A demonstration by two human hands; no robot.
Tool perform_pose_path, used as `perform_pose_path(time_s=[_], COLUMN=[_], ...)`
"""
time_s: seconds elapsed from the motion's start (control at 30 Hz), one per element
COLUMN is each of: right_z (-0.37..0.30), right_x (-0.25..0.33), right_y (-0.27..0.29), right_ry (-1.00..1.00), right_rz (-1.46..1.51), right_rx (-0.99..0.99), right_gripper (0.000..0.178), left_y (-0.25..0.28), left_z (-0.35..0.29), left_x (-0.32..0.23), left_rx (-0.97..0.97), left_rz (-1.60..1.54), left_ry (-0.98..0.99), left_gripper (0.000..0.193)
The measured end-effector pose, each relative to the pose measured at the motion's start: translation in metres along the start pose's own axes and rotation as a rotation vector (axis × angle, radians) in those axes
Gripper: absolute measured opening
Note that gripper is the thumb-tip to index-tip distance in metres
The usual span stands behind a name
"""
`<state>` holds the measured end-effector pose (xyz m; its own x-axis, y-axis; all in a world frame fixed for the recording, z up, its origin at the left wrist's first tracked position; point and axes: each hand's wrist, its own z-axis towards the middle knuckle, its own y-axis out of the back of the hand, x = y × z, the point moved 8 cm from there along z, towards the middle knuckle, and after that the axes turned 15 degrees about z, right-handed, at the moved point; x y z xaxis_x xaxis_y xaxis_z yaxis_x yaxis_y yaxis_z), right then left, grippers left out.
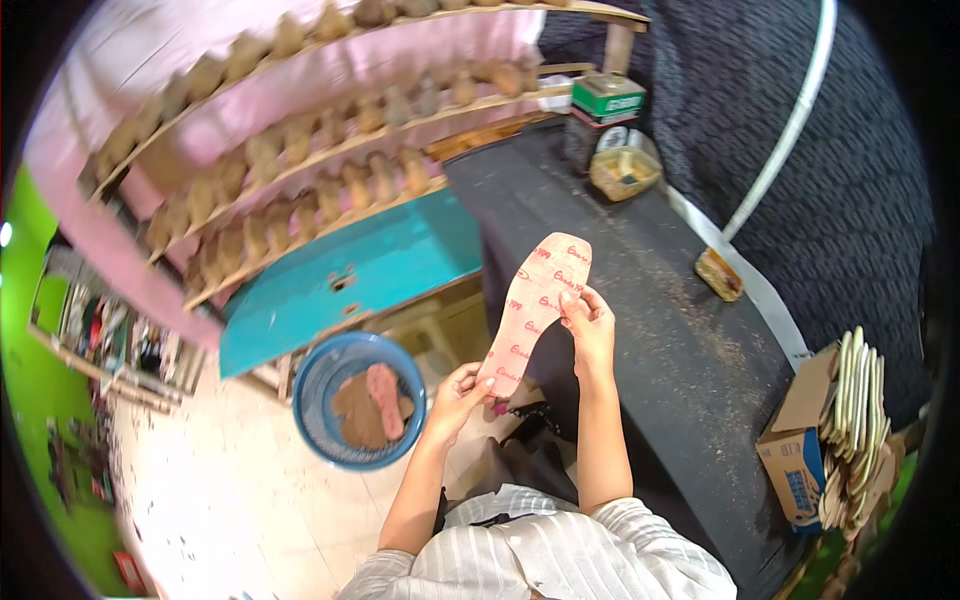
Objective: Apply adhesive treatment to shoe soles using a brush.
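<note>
Holding insole (535, 318) | left hand (456, 398) pinching lower end, right hand (590, 325) edge | looks cut; 1 similar piece (384, 398) in basket (308, 428); remainder unclear

Insole (537, 300): thin, flat piece, pale pink, red print scattered over face turned up toward camera. Long outline, curved sides, blunt upper end. Small parts hidden under thumbs. Held up in air, slanted, upper end leaning right. Lower end pinched in left hand (456, 401), right edge pinched in right hand (590, 325).
</note>
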<state>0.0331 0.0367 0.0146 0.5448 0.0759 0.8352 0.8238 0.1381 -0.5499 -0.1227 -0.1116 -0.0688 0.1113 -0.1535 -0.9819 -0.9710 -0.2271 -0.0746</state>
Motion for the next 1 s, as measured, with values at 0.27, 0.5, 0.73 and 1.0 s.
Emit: perform_pose_path(time_s=[0.27,0.5,0.73,1.0], right_z=[-0.092,-0.128,-0.136,-0.137], right_x=[-0.087,-0.152,-0.234,-0.375], right_y=[-0.112,-0.183,-0.252,-0.280], right_ry=[-0.294,-0.454,-0.548,-0.798], right_rz=[-0.047,-0.081,-0.099,-0.211], right_rx=[0.334,0.562,0.744,0.843], right_gripper=[0.025,0.023,0.028,0.027], left_y=[0.112,0.191,0.254,0.320], left_z=[-0.135,-0.197,-0.206,-0.165], left_x=[0.040,0.048,0.069,0.120], left_rx=[-0.491,-0.803,-0.839,-0.879], left_rz=[-0.200,-0.200,0.116,0.090], left_ry=[0.023,-0.045,0.158,0.174], left_gripper=[0.030,0.028,0.023,0.032])
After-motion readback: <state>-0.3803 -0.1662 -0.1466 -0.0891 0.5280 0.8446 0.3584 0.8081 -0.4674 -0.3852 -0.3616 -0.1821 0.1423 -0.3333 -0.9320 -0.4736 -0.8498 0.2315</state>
